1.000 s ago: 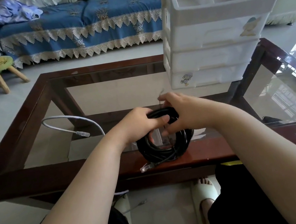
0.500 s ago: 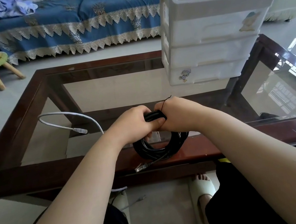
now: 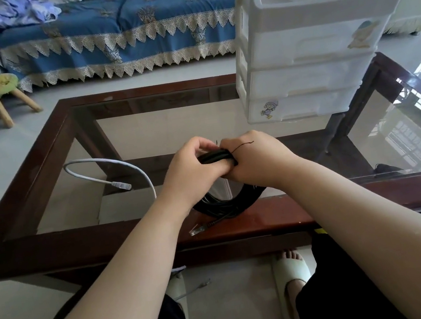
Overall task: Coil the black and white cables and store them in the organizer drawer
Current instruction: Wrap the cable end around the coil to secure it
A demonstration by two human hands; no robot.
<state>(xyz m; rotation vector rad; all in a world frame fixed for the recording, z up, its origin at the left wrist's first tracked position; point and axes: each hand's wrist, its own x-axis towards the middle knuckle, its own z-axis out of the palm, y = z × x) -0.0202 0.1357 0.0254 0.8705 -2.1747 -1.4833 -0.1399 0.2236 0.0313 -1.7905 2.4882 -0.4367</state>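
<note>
Both hands hold the coiled black cable upright over the table's near edge. My left hand grips the top of the coil from the left, and my right hand grips it from the right, knuckles touching. A thin black tie sticks out above my right hand. The cable's clear plug lies on the wooden rim. The white cable lies loose on the glass to the left, its plug pointing right. The white organizer stands at the back right with all its drawers shut.
The glass table has a dark wooden frame. A blue sofa and a small stool stand beyond it. My sandalled foot is under the near edge, and more white cable hangs below the table.
My hands have closed together on the top of the black coil. The thin tie now sticks out to the right over my right hand instead of upward.
</note>
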